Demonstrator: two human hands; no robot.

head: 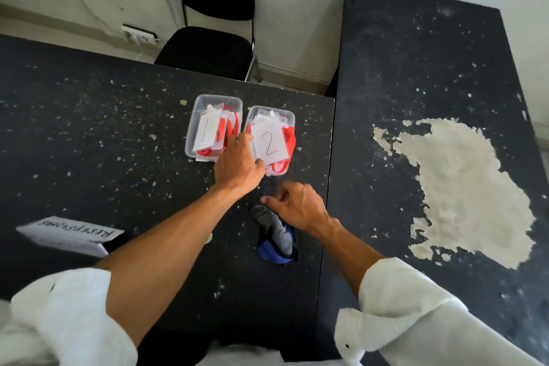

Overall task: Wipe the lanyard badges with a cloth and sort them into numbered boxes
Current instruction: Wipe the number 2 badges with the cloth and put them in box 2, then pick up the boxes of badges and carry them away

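One paper card (206, 132) says "1". Another card (269, 142) says "2". A folded sign (71, 233), far left of the fingers, reads "RESEPSIONIS".

The left hand (237, 168) has nearly straight fingers (245, 140). Their tips touch red straps (230, 128) in box 1 (218, 97), and the thumb touches the "2" card in box 2 (270, 108). Badges (269, 119) lie in both boxes. The right hand (301, 206) curls its fingers (269, 200) loosely and holds nothing, just above one grey and blue cloth (279, 235) on the surface (104, 128).
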